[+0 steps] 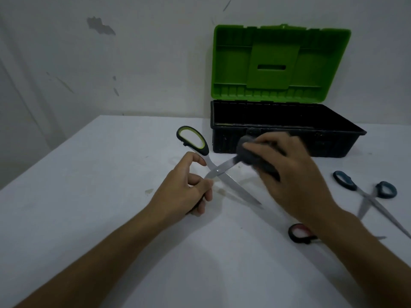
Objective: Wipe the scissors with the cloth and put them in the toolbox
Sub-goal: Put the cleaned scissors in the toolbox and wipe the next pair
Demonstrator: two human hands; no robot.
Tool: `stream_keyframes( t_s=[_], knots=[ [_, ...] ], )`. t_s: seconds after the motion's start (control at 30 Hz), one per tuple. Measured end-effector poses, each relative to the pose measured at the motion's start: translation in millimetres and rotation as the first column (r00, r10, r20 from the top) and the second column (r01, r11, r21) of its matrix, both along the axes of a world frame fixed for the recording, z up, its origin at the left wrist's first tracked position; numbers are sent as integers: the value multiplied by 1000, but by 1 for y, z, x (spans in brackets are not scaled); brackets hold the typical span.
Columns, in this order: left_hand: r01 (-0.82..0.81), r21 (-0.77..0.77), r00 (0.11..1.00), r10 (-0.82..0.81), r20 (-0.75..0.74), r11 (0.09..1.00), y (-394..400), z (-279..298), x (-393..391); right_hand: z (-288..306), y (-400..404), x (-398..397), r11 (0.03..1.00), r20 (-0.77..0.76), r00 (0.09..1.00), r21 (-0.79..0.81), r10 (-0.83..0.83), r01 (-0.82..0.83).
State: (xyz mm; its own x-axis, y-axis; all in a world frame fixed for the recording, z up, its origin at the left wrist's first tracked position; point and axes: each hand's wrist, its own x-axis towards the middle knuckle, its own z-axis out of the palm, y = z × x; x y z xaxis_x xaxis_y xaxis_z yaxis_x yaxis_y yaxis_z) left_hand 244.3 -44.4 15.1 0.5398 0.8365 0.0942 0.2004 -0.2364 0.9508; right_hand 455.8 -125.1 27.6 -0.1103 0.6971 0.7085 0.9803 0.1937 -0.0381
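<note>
A plain room is shown. A white-covered table (111, 174) is set against a chipped, stained wall (100, 25).

Toolbox (287, 138) sits at back right of bench (111, 196), against wall, lid up behind it. Open scissors (219, 172) lie just in front-left of toolbox, btwn left hand (186, 192) & right hand (295, 174). Second scissors (367, 194) at far right; third scissors (299, 233) near right wrist, partly hidden.

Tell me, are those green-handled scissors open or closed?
Open. The green-handled scissors have blades crossed in an X; the right hand presses the cloth on one blade.
</note>
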Motion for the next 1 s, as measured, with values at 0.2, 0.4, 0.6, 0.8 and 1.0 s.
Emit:
stream_keyframes(
  t_s=[0.2, 0.4, 0.6, 0.8, 1.0],
  knots=[
    [-36, 59, 999, 38, -30, 998, 1, 0, -1, -5, 7, 2, 998, 70, 996, -9, -55, 56],
    [-60, 68, 996, 64, -65, 996, 0, 0, 1, -1, 2, 6, 999, 6, 999, 33, -42, 42],
    [-5, 89, 999, 9, -43, 996, -2, 2, -1, -10, 7, -14, 997, 46, 998, -52, 53, -51],
    [-22, 96, 999, 25, -28, 995, -2, 1, -1, -4, 1, 3, 1000, -76, 997, 10, -23, 24],
    [-82, 166, 996, 84, -3, 983, -6, 0, 1, -10, 9, -8, 998, 107, 992, -39, 60, -56]
  ],
)
